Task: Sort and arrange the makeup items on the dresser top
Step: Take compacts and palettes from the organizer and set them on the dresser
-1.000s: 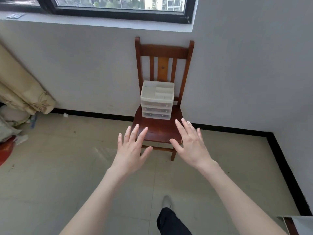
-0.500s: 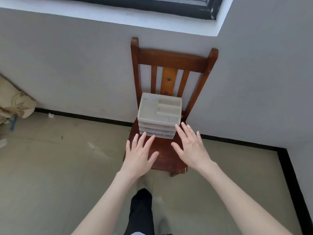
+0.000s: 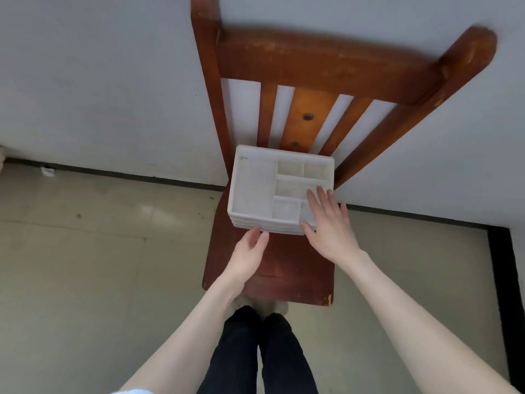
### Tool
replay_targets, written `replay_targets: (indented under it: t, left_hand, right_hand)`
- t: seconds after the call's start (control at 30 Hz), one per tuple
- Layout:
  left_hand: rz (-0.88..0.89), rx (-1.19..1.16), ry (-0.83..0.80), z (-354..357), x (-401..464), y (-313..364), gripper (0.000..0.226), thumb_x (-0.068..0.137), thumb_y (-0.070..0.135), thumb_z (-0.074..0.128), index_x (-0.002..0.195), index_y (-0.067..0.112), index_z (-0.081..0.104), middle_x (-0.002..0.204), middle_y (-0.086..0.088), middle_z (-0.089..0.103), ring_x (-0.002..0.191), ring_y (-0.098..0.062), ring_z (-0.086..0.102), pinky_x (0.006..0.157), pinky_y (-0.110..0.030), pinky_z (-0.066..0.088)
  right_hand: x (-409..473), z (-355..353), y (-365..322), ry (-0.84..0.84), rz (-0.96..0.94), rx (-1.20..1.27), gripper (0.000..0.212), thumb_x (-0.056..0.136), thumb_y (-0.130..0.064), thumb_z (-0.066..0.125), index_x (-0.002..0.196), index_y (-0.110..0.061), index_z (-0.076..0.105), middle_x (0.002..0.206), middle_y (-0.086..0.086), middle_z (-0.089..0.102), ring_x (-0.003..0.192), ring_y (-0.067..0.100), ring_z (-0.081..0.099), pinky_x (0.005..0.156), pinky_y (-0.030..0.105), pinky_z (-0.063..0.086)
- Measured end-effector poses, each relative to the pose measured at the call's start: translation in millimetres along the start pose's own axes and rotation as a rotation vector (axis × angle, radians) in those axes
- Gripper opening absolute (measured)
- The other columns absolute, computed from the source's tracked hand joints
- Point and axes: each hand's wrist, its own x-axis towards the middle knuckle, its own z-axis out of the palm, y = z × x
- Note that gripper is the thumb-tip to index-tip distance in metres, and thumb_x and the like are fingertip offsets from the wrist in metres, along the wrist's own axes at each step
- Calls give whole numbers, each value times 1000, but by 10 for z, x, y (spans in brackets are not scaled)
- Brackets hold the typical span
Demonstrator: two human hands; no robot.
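Observation:
A white plastic organizer (image 3: 255, 189) with a divided top tray and drawers below stands at the back of a brown wooden chair seat (image 3: 287, 268). The tray's compartments look bare. My left hand (image 3: 247, 255) reaches its fingertips to the organizer's front left lower edge, fingers relaxed. My right hand (image 3: 326, 223) lies with straight fingers over the organizer's front right corner, thumb at the front edge. Neither hand grips it.
The chair back (image 3: 326, 64) leans against a grey wall. Beige floor tiles spread to the left and right of the chair, with a black skirting strip (image 3: 500, 280) at the right. My dark trouser legs (image 3: 261, 354) stand just in front of the seat.
I have stepped up to the chair, so it now fills the view. Both hands moved forward from above the seat to the organizer's front edge.

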Motion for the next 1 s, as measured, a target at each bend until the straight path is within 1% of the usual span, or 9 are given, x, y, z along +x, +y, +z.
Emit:
replay_targets:
  t: [0.1, 0.2, 0.27, 0.33, 0.4, 0.5, 0.67, 0.8, 1.0]
  left_hand:
    - [-232, -487, -41, 113, 361, -76, 62, 95, 48, 37, 145, 14, 23, 148, -7, 33, 133, -22, 36, 109, -44, 31]
    - [-311, -897, -22, 245, 632, -123, 67, 94, 51, 33, 145, 10, 21, 149, -11, 30, 136, -26, 31, 108, -49, 29]
    - [-284, -1049, -14, 320, 749, -134, 64, 93, 53, 32, 141, 10, 28, 145, -10, 35, 136, -25, 31, 110, -49, 26]
    - [-246, -1151, -15, 382, 827, -128, 62, 92, 55, 33, 135, 11, 36, 136, -9, 43, 134, -24, 34, 109, -48, 27]
    - [-242, -1235, -8, 417, 860, -132, 65, 90, 57, 37, 134, 10, 37, 132, -9, 46, 132, -25, 37, 109, -49, 28]
    - [-232, -1310, 2, 448, 851, -182, 72, 87, 60, 39, 138, 9, 33, 139, -12, 42, 132, -25, 38, 111, -50, 27]
    - [-226, -1364, 29, 485, 824, -214, 73, 88, 58, 39, 141, 9, 29, 142, -13, 38, 133, -26, 37, 108, -50, 30]
    - [-231, -1312, 47, 473, 834, -241, 71, 90, 58, 35, 140, 8, 30, 142, -13, 39, 131, -26, 39, 105, -50, 32]
    - [-253, -1238, 70, 463, 861, -251, 69, 90, 57, 33, 137, 6, 32, 141, -13, 41, 130, -26, 41, 108, -51, 29]
  right_hand:
    - [207, 243, 55, -40, -69, -65, 67, 97, -40, 38, 150, -20, 2, 159, 6, -2, 146, 24, -4, 116, 43, -3]
    - [281, 461, 141, -12, -106, -81, 65, 98, -37, 40, 150, -19, 7, 158, 8, 4, 146, 27, 2, 114, 41, -7]
    - [282, 539, 177, 34, -117, -67, 62, 97, -31, 43, 150, -19, 13, 157, 9, 11, 145, 28, 7, 113, 40, -8]
    - [304, 572, 202, 65, -128, -61, 60, 98, -28, 44, 149, -19, 15, 157, 8, 13, 145, 28, 8, 113, 39, -9]
    - [329, 593, 220, 87, -137, -50, 58, 98, -25, 43, 149, -19, 17, 157, 8, 14, 145, 28, 8, 112, 38, -9]
    - [334, 618, 235, 104, -133, -39, 58, 97, -21, 45, 149, -18, 20, 156, 10, 17, 145, 29, 11, 113, 39, -7]
    - [346, 659, 244, 130, -135, -33, 57, 96, -19, 48, 148, -17, 24, 155, 11, 20, 144, 29, 13, 113, 40, -6]
    - [342, 656, 256, 126, -141, -38, 58, 97, -19, 46, 149, -18, 20, 156, 9, 15, 145, 28, 9, 113, 40, -8]
    - [330, 634, 261, 112, -146, -50, 61, 98, -17, 44, 150, -20, 12, 158, 7, 7, 146, 25, 1, 112, 37, -13]
